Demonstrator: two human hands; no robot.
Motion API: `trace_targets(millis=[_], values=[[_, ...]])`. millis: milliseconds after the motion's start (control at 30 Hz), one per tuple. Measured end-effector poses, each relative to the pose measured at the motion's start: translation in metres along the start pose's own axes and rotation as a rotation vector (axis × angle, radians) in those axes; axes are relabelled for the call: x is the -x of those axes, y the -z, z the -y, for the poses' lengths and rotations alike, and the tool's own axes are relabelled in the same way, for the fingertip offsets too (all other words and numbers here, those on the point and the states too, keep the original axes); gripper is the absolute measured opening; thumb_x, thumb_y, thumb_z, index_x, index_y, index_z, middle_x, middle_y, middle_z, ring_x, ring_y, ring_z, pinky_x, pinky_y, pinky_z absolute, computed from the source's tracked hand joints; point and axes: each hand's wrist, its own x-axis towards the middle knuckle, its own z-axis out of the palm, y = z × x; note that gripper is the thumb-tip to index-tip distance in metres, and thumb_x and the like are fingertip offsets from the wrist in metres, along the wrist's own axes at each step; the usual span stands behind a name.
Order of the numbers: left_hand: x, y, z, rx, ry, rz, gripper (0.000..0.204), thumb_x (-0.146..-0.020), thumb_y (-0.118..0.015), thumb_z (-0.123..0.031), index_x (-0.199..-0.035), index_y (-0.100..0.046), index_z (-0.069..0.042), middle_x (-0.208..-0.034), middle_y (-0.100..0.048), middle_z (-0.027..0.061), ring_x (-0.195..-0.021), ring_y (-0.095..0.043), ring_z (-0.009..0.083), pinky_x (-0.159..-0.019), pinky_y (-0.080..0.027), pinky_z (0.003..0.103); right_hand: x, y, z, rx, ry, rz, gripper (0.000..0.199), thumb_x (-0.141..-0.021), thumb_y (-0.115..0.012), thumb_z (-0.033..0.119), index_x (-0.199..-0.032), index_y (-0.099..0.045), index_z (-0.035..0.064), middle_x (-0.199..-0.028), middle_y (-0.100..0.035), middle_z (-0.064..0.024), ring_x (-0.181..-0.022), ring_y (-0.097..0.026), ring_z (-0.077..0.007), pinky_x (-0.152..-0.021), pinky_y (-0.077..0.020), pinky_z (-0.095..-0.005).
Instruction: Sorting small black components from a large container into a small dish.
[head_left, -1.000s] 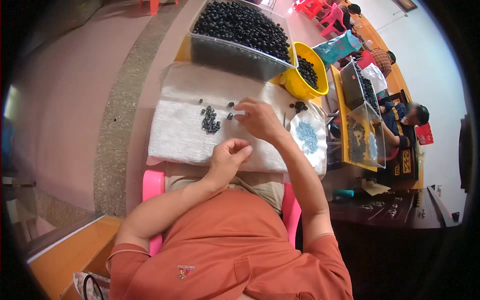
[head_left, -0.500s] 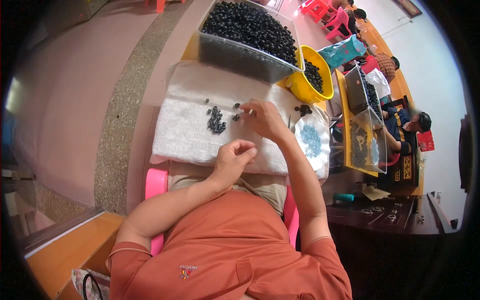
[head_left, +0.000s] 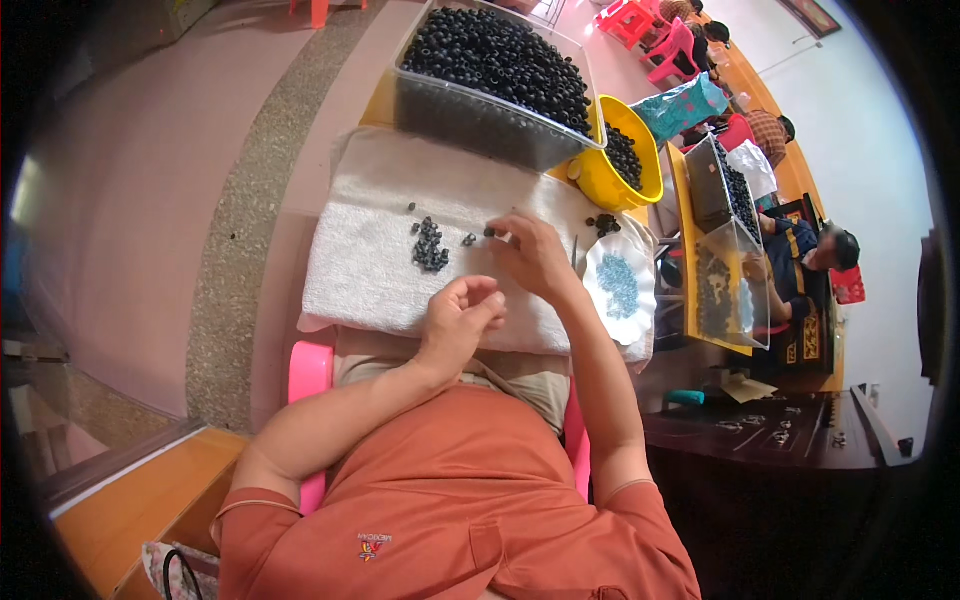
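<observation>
My right hand (head_left: 532, 254) is above the white towel, its thumb and fingers pinching a small black ring-like part (head_left: 490, 231). Closer to my body, my left hand (head_left: 458, 318) is curled, with thumb and forefinger together; whatever may be in them is too small to make out. A loose pile of small black parts (head_left: 430, 248) lies on the towel (head_left: 365, 270) to the left of my right hand. One or two more parts (head_left: 469, 240) rest between that pile and my right fingers. A white wavy-edged dish (head_left: 634, 325) of tiny light-blue pieces (head_left: 617, 284) stands right of my right wrist.
Beyond the towel stands a large clear bin (head_left: 480, 120) heaped with black parts. Beside it is a yellow bowl (head_left: 600, 180) with more of them. Several dark pieces (head_left: 603, 224) lie near the dish. A co-worker (head_left: 800, 250) sits at right by other clear bins (head_left: 735, 290).
My right hand has drawn slightly right and toward me, with a black part now lifted between its fingertips. My left hand has shifted slightly left, its fingers still curled.
</observation>
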Motion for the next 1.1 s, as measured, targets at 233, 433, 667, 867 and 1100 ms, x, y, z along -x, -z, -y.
trace_targets(millis=[233,433,667,867,1100], values=[[0.000,-0.001,-0.003,0.189,-0.037,-0.026,0.031,-0.094,-0.064,-0.014,-0.119,-0.050,-0.002,-0.096,-0.067,0.0078,-0.083,-0.064,0.0133,-0.075,-0.053,0.026,0.060,0.018,0.027,-0.311,0.042,0.055,0.024,-0.083,-0.066,-0.001,-0.107,-0.064,0.0000,-0.092,-0.063,-0.0130,-0.078,-0.062,-0.0233,-0.066,-0.0489,-0.0311],[-0.002,0.002,0.005,0.093,-0.065,0.064,0.023,-0.095,-0.062,-0.012,-0.115,-0.054,-0.004,-0.093,-0.068,0.0066,-0.082,-0.066,0.0123,-0.076,-0.055,0.026,0.081,0.009,0.029,-0.342,0.089,-0.064,0.025,-0.082,-0.070,-0.001,-0.106,-0.065,0.0009,-0.095,-0.064,-0.0120,-0.076,-0.064,-0.0206,-0.063,-0.0500,-0.0290],[-0.004,0.002,0.007,0.147,-0.074,0.073,0.012,-0.096,-0.061,-0.014,-0.103,-0.061,-0.005,-0.091,-0.067,0.0049,-0.079,-0.064,0.0092,-0.070,-0.055,0.024,0.084,-0.002,0.033,-0.434,0.028,-0.150,0.025,-0.079,-0.075,0.003,-0.102,-0.066,0.0011,-0.091,-0.064,-0.0116,-0.068,-0.064,-0.0183,-0.058,-0.0504,-0.0280],[0.000,0.001,-0.001,0.107,-0.036,0.088,0.015,-0.094,-0.064,-0.015,-0.105,-0.059,-0.005,-0.090,-0.067,0.0044,-0.078,-0.064,0.0092,-0.070,-0.054,0.024,0.088,-0.004,0.029,-0.463,0.015,-0.166,0.023,-0.080,-0.074,0.001,-0.101,-0.066,-0.0003,-0.091,-0.065,-0.0123,-0.071,-0.065,-0.0191,-0.060,-0.0512,-0.0277],[0.000,0.002,-0.003,0.123,0.020,0.118,0.019,-0.092,-0.065,-0.010,-0.108,-0.057,-0.004,-0.090,-0.067,0.0054,-0.080,-0.065,0.0115,-0.071,-0.054,0.025,0.093,-0.007,0.029,-0.435,0.056,-0.213,0.024,-0.083,-0.070,0.000,-0.105,-0.065,0.0006,-0.093,-0.065,-0.0130,-0.075,-0.065,-0.0220,-0.062,-0.0506,-0.0294]])
